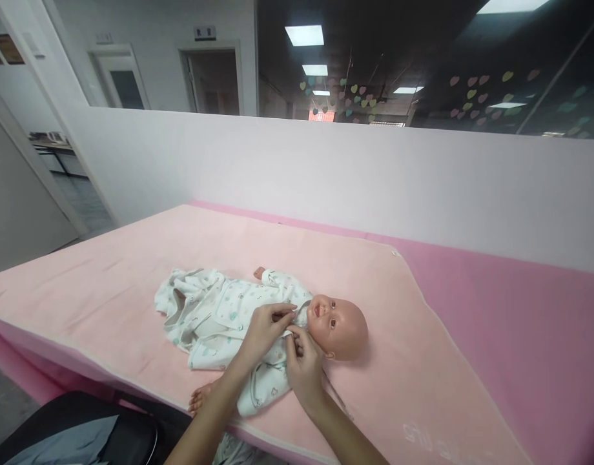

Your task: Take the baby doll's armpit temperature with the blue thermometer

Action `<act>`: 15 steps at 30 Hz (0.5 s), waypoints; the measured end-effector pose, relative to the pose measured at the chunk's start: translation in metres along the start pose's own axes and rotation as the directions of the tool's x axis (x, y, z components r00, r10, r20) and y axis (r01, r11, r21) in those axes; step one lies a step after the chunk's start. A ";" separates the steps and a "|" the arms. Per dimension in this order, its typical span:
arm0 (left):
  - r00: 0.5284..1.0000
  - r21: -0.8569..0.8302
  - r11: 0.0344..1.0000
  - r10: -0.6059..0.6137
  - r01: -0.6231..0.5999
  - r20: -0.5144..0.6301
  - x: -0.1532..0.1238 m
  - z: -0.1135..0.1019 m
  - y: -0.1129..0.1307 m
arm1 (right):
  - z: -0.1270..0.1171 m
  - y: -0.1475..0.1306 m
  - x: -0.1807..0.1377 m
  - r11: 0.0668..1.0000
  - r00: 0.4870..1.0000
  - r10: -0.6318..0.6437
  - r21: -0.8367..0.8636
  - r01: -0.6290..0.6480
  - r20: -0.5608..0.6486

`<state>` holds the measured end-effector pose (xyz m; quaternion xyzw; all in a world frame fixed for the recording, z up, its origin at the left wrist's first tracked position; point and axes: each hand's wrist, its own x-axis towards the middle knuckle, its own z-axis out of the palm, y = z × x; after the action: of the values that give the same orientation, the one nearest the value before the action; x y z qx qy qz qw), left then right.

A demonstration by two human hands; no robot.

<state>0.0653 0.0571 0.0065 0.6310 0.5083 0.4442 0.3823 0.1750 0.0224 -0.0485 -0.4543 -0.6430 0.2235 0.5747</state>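
Observation:
A baby doll [344, 328] lies on its back with its head to the right, dressed in a white baby romper [234, 300] with small printed figures. My left hand [270, 326] is closed at the romper's neck, fingertips pinched on the cloth below the doll's chin. Just beside it, my right hand [304, 365] pinches the collar edge between thumb and fingers. My fingers cover the exact spot they grip. One doll hand [259, 273] sticks out of the far sleeve, another [200, 397] shows by my left forearm. The romper's lower part lies loosely spread to the left.
A pale pink mat [423, 374] covers the table, over a darker pink cloth [529, 310]. A thin cord [338, 395] lies near my right wrist. At the lower left stands a black chair [84, 413] with grey cloth on it. A white wall [326, 168] rises behind.

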 end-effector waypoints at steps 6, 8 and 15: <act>0.999 -0.201 0.979 0.031 -0.024 0.031 -0.005 -0.003 -0.007 | 0.001 -0.001 0.000 0.979 0.992 0.121 0.160 -0.124 0.031; 0.998 -0.248 0.968 0.039 -0.026 0.047 -0.008 -0.006 -0.008 | 0.001 -0.002 0.000 0.975 0.990 0.137 0.169 -0.141 0.036; 0.989 -0.253 0.967 0.060 -0.025 0.132 -0.012 -0.014 -0.011 | 0.002 0.000 0.002 0.985 0.994 0.107 0.138 -0.108 0.008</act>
<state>0.0472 0.0483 -0.0013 0.6179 0.4066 0.4679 0.4837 0.1737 0.0241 -0.0480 -0.4472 -0.6005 0.2984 0.5919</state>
